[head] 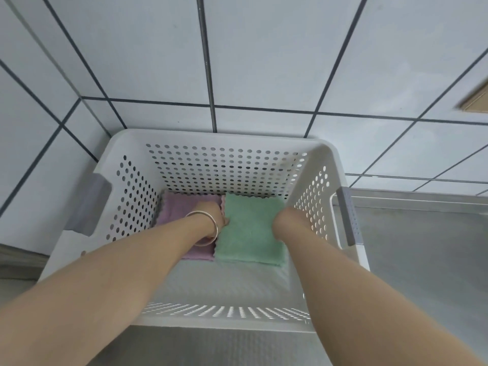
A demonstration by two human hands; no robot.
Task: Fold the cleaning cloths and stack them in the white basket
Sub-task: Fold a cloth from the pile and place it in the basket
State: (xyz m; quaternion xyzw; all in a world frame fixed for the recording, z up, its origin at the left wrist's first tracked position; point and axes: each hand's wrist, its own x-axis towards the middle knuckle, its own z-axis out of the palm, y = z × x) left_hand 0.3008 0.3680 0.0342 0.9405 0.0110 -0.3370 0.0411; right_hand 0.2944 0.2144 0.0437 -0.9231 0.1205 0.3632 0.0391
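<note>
Both hands deep in white basket (green cloth beside purple cloth)

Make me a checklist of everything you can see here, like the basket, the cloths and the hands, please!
Surface: grey floor of the white basket, bare near the person.
Job's things: green cloth folded flat, beside the purple cloth, edges touching.
Clutter: nothing seen.
Grippers: left hand, wearing a bangle, at the green cloth's left edge; right hand at its right edge; fingers hidden.
Cables: nothing seen.
Surroundings: tiled wall, metal counter.
</note>
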